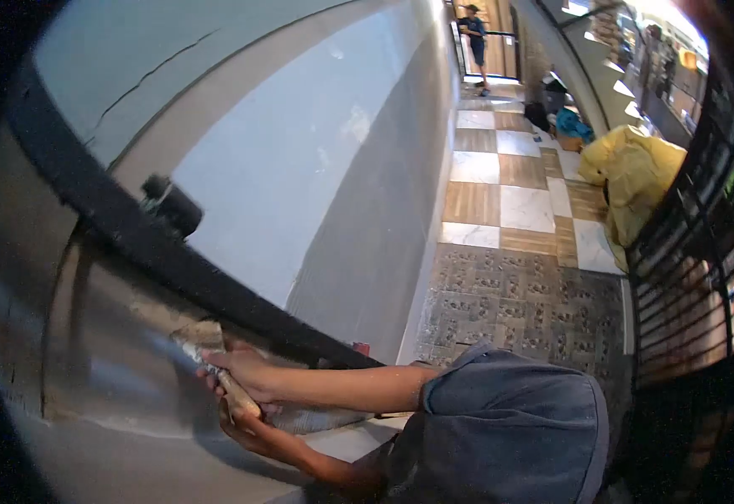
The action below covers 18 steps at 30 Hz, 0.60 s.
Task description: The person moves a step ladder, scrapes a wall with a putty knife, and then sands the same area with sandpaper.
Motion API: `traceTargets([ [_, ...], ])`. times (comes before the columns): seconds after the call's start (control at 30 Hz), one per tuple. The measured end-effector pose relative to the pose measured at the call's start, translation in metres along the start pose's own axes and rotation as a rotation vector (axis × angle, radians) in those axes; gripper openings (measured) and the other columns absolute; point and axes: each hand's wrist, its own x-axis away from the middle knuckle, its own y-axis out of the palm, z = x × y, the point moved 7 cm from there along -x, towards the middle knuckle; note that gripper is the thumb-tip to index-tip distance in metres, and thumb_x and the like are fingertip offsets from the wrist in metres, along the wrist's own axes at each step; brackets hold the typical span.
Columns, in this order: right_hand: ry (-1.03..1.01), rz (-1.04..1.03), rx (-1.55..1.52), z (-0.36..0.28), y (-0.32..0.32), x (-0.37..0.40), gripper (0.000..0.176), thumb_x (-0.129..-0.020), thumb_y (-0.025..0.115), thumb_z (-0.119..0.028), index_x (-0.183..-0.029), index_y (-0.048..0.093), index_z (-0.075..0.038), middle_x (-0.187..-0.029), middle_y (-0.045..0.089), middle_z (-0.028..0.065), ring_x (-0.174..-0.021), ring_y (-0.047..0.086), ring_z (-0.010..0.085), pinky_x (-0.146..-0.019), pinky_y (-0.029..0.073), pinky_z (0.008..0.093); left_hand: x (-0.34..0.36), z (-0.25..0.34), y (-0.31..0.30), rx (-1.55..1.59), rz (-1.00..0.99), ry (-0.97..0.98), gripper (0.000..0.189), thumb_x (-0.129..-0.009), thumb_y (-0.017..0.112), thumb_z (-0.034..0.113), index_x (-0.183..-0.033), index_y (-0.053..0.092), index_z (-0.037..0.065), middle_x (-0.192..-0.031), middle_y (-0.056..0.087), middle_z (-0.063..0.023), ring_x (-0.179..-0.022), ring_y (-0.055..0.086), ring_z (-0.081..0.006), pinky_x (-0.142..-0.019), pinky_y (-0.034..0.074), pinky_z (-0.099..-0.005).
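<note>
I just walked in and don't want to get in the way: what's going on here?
A person holds a scraper-like tool in the right hand, its smeared blade in front of a grey surface below a dark bar. The left hand is at the handle's end; whether it grips too is hard to tell, as is whether the blade touches the surface. Farther off, another person stands near a doorway, and a yellow sheet lies bunched on the right.
</note>
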Motion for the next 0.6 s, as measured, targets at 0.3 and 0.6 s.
traceTargets([
  [0.3, -0.151, 0.117, -0.010, -0.010, -0.003, -0.020, 0.021, -0.084, 0.057, -0.020, -0.098, 0.049, -0.007, -0.073, 0.058, 0.0100, -0.053, 0.052, 0.0142, -0.044, 0.042, 0.0258, -0.022, -0.006, 0.013, 0.242, -0.268, -0.154, 0.045, -0.084, 0.052, 0.035, -0.113, 0.041, 0.002, -0.095, 0.051, -0.0107, -0.081, 0.050, -0.0183, -0.066, 0.043, -0.0301],
  [0.6, -0.254, 0.135, 0.173, -0.037, 0.015, -0.014, 0.025, -0.083, 0.060, -0.023, -0.097, 0.045, -0.009, -0.066, 0.057, 0.0060, -0.046, 0.051, 0.0109, -0.038, 0.040, 0.0219, -0.031, 0.062, 0.026, -0.232, 0.023, 0.183, 0.022, -0.084, 0.052, 0.023, -0.084, 0.043, 0.002, -0.071, 0.053, -0.0153, -0.064, 0.053, -0.0238, -0.057, 0.042, -0.0371],
])
